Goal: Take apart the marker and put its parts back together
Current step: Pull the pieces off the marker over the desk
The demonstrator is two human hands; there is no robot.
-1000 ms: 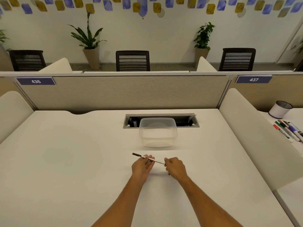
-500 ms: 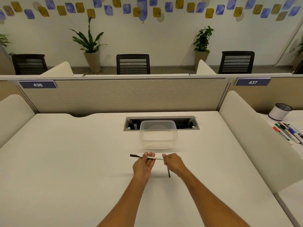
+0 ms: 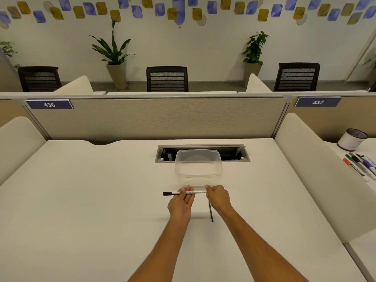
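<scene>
A slim white marker (image 3: 196, 192) with a black left tip lies level between my two hands, just above the white desk (image 3: 91, 200). My left hand (image 3: 181, 204) pinches its middle from below. My right hand (image 3: 218, 198) grips its right end, which the fingers hide. A thin dark rod-like part (image 3: 210, 212) pokes out from under my right hand toward me, its far end hidden; I cannot tell whether it lies on the desk or is held.
An empty clear plastic container (image 3: 198, 167) stands just beyond my hands, in front of a cable slot (image 3: 202, 153) in the desk. Padded dividers flank the desk. Several markers (image 3: 361, 165) and a white cup (image 3: 352, 139) are on the neighbouring desk at right.
The marker has turned from tilted to level and both hands have shifted slightly away from me. The dark part under my right hand has come further into view.
</scene>
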